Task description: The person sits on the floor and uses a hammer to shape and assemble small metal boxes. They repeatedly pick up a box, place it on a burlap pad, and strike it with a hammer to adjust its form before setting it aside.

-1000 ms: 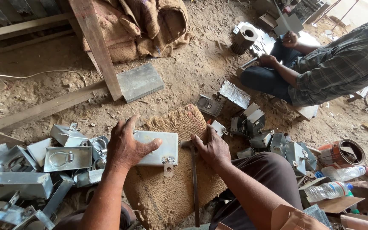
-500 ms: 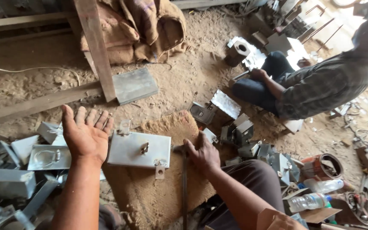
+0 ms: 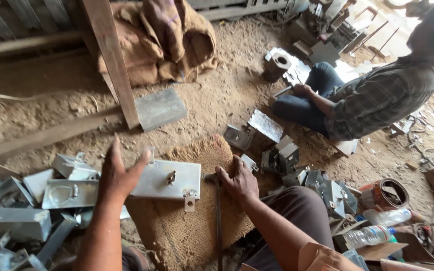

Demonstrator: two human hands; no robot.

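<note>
A flat grey metal plate (image 3: 169, 179) with a small tab at its lower edge lies on a brown burlap mat (image 3: 197, 226) on the dirt floor. My left hand (image 3: 119, 173) hovers at the plate's left end, fingers spread and edge-on, holding nothing. My right hand (image 3: 238, 179) rests on the mat just right of the plate, its fingers curled over the top of a thin dark metal rod (image 3: 219, 221) that runs down toward me.
A heap of bent grey metal boxes and lids (image 3: 31, 200) lies at my left. More metal parts (image 3: 297, 170), plastic bottles (image 3: 377, 231) and a rusty can (image 3: 390, 193) sit at the right. A seated person (image 3: 372, 95) works at far right. A wooden post (image 3: 111, 60) and burlap sacks (image 3: 172, 40) stand behind.
My left hand lifted off the plate, swung left with the palm up, and now turns edge-on back beside the plate's left end. My right hand stayed on the rod.
</note>
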